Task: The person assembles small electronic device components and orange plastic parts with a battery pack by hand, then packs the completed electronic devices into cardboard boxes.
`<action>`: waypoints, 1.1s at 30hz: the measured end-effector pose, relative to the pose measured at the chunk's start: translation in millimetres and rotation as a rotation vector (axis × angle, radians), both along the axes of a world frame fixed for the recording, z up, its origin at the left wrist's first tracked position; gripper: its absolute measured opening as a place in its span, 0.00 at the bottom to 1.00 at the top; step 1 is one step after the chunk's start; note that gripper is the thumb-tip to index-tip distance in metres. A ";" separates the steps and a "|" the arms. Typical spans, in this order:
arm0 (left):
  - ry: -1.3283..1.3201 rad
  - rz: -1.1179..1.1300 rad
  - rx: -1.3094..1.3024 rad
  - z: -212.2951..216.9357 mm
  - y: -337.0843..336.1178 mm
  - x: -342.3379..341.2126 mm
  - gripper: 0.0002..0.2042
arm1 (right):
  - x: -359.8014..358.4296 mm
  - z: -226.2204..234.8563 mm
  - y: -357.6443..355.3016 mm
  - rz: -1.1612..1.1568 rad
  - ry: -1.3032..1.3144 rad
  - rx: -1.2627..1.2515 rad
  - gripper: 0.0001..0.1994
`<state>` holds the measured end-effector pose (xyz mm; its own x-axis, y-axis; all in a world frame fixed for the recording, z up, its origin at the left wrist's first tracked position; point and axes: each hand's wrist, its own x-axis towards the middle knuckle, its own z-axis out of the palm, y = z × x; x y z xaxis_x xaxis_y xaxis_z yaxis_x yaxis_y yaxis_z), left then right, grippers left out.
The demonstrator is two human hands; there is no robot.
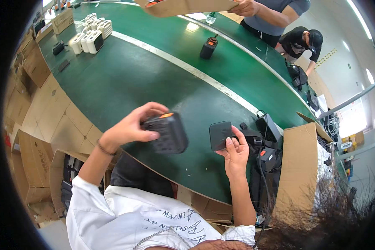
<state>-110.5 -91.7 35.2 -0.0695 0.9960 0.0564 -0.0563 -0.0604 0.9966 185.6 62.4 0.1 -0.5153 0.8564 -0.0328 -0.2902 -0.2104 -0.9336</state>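
Observation:
My left hand (131, 127) is closed around a boxy black device (171, 134) with a bit of orange on top, held above the near edge of the green table (154, 79). Motion smears the device, so its finer detail is lost. To its right, my right hand (236, 152) grips a thin dark rectangular plate (220, 136) with rounded corners, thumb on its face. The device and the plate are apart. Close to my right hand lie black devices (271, 156) with straps and cables, one bearing an orange-red spot.
An open cardboard box (298, 166) stands at the right. Across the table is another black-and-orange device (208, 47); white units (91, 37) cluster at the far left. One person (275, 16) holds a cardboard tray (187, 7); another person (300, 46) bends over the far side.

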 end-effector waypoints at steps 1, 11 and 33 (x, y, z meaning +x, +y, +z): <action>-0.033 -0.019 -0.012 -7.5 23.4 5.6 0.32 | -0.3 3.2 0.1 -0.070 -0.019 0.068 0.20; -0.331 0.050 -0.101 -26.9 136.9 63.7 0.24 | 3.8 11.4 5.6 -0.196 -0.034 0.195 0.17; -0.502 -0.352 -0.022 -58.0 102.9 100.1 0.31 | -3.0 -13.7 2.6 0.048 0.320 -0.223 0.19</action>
